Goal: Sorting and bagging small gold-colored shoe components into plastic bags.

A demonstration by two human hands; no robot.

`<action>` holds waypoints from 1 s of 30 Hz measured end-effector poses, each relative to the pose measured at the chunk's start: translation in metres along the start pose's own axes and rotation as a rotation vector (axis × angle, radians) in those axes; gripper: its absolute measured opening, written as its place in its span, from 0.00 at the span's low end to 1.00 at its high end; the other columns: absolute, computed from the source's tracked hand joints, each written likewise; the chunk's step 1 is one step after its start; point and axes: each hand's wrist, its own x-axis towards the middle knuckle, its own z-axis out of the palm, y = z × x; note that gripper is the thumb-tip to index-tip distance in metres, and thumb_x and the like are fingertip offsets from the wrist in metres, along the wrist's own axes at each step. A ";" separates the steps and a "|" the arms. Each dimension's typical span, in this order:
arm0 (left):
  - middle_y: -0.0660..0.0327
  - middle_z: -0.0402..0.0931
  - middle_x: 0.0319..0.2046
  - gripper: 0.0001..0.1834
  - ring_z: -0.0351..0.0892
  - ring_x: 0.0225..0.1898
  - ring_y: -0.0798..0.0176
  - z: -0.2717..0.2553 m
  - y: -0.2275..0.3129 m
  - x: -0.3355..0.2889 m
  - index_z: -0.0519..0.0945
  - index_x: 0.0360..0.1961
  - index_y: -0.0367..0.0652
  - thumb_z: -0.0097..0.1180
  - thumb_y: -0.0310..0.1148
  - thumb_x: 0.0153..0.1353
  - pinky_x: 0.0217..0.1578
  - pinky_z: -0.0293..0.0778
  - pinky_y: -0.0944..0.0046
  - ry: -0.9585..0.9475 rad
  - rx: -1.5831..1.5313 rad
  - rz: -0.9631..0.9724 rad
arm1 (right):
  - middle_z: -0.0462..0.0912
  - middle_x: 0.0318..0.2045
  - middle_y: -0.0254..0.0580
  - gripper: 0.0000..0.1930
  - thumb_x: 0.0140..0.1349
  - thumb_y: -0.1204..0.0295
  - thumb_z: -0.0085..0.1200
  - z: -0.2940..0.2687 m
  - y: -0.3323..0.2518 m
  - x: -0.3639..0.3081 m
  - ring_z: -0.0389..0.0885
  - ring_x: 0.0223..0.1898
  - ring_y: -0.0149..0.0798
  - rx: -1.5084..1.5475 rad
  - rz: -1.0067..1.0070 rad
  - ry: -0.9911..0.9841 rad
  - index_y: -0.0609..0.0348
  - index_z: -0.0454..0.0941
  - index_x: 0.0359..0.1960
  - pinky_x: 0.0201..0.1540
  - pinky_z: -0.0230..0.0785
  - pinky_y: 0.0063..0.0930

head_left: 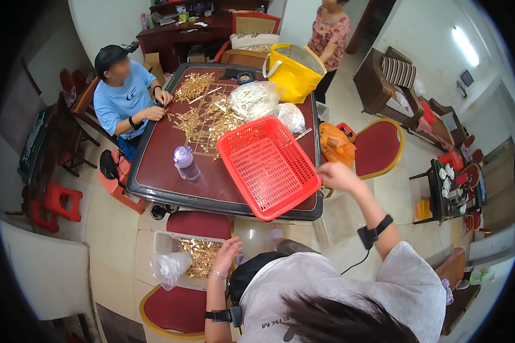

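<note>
Red rectangular plastic basket (292, 201): unfilled; right fingers (327, 170) pinch its rim. Left fingers (235, 242): half-curled, empty. Loose gold pieces (194, 86) remain.

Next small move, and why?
Probably bring the left hand up to the red basket's near rim to steady it. Only the right hand is at it, on its right side, and its near corner reaches the table's near edge in this view. The left hand is down by the white basket; contact there is unclear.
</note>
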 end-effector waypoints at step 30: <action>0.54 0.69 0.54 0.26 0.69 0.53 0.60 0.203 0.033 0.015 0.66 0.57 0.39 0.48 0.45 0.64 0.55 0.65 0.60 0.839 -0.210 -0.272 | 0.72 0.33 0.49 0.10 0.47 0.82 0.52 -0.024 0.333 0.353 0.75 0.35 0.55 0.200 0.218 0.821 0.61 0.73 0.34 0.35 0.69 0.44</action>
